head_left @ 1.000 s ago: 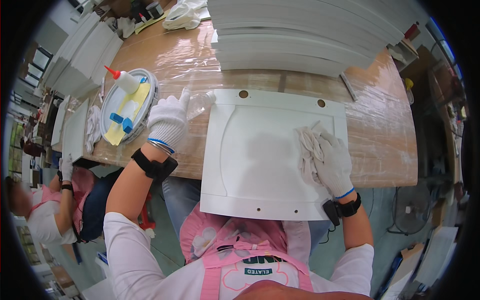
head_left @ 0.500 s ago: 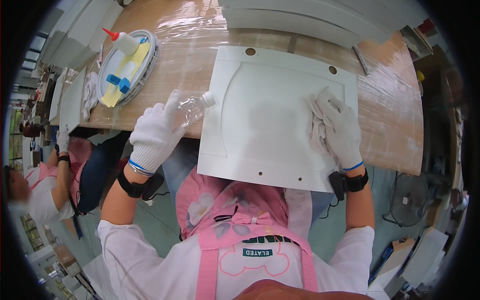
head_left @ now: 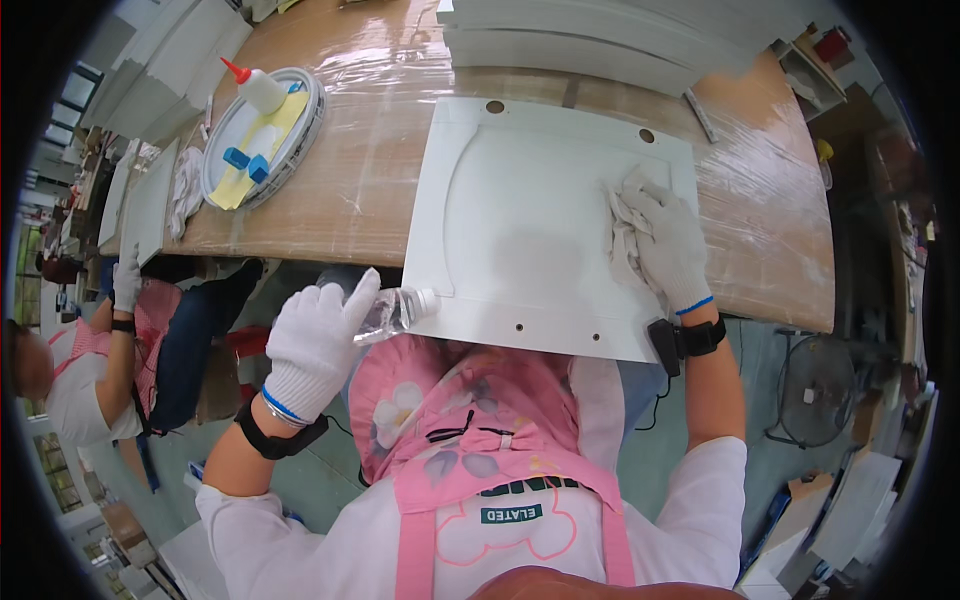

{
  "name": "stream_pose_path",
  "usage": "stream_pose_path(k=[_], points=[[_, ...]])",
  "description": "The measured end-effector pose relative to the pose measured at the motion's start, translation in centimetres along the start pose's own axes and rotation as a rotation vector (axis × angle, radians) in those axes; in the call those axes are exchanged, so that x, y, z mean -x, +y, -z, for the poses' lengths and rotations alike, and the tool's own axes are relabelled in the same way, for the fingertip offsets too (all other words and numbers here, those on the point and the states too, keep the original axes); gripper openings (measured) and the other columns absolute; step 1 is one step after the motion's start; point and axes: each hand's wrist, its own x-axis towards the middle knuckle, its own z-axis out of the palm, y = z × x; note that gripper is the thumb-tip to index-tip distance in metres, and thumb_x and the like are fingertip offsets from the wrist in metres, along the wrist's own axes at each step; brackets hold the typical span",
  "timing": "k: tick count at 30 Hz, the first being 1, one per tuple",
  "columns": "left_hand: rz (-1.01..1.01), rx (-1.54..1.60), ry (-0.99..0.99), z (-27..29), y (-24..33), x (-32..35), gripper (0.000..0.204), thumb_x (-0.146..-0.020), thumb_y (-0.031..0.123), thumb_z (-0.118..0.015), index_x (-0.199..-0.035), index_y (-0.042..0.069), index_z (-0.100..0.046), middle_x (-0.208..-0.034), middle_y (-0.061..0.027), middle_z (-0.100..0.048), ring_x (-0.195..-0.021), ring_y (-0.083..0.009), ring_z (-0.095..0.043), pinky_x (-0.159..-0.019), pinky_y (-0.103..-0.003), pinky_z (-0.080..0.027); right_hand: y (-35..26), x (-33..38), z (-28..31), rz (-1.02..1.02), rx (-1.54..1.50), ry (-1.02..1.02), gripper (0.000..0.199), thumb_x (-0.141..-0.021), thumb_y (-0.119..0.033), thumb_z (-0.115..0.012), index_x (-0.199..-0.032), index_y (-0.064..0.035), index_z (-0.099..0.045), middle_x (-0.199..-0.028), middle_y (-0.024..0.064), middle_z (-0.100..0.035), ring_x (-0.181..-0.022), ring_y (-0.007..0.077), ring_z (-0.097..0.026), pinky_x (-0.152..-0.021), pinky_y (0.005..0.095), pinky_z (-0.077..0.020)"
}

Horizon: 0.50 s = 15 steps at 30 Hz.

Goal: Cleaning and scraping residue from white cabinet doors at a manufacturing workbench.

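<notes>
Left hand (head_left: 312, 352), white knit glove, is off the near edge of the worktop (head_left: 380, 190), fingers wrapped around a clear plastic bottle (head_left: 393, 310). Bottle lies roughly level, its cap end touching or just short of the near-left corner of the white panel (head_left: 520, 230); can't tell which.

White panel lies flat at the worktop's near edge, its near side overhanging toward the person. Raised frame around a recessed centre, small holes near its far and near edges.

Right hand (head_left: 668, 245), also gloved, is flat and spread on a crumpled white cloth (head_left: 620, 225), pressing it onto the right part of the panel. Nothing gripped, just palm down on the cloth. Black wristbands on both wrists.

Further out, far-left part of the worktop: round grey tray (head_left: 305, 130) holding a white squeeze bottle with red tip (head_left: 255, 88), a yellow sheet (head_left: 262, 140) and two small blue pieces (head_left: 247, 162). Stack of white boards (head_left: 600, 35) along the far edge.

Another person's gloved hand (head_left: 126, 283) is beyond the left end of the worktop, well apart.
</notes>
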Motion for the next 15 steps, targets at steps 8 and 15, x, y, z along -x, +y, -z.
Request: stream_pose_path(k=[8,15], points=[[0.069,-0.017,0.06,-0.2,-0.4,-2.4,0.058,-0.081,0.021,-0.069,-0.137,0.012,-0.055,-0.084,-0.008,-0.055,-0.079,-0.0279,-0.058,-0.071,-0.041,-0.048,-0.7,0.2,0.5,0.006,-0.033,0.018,0.027,-0.087,-0.007,-0.057,-0.11,-0.0081,-0.072,-0.111,0.0118,-0.069,-0.091,0.0333,-0.066,-0.077,0.0414,-0.053],[0.1,-0.102,0.102,-3.3,-2.9,-8.3,0.054,-0.086,0.017,-0.062,-0.139,0.017,-0.054,-0.087,-0.0072,-0.057,-0.081,-0.0272,-0.06,-0.07,-0.041,-0.049,-1.7,-0.4,1.4,-0.053,-0.109,0.018,0.024,-0.086,-0.005,-0.057,-0.103,-0.0076,-0.074,-0.109,0.0117,-0.069,-0.086,0.0339,-0.066,-0.074,0.0415,-0.0529]])
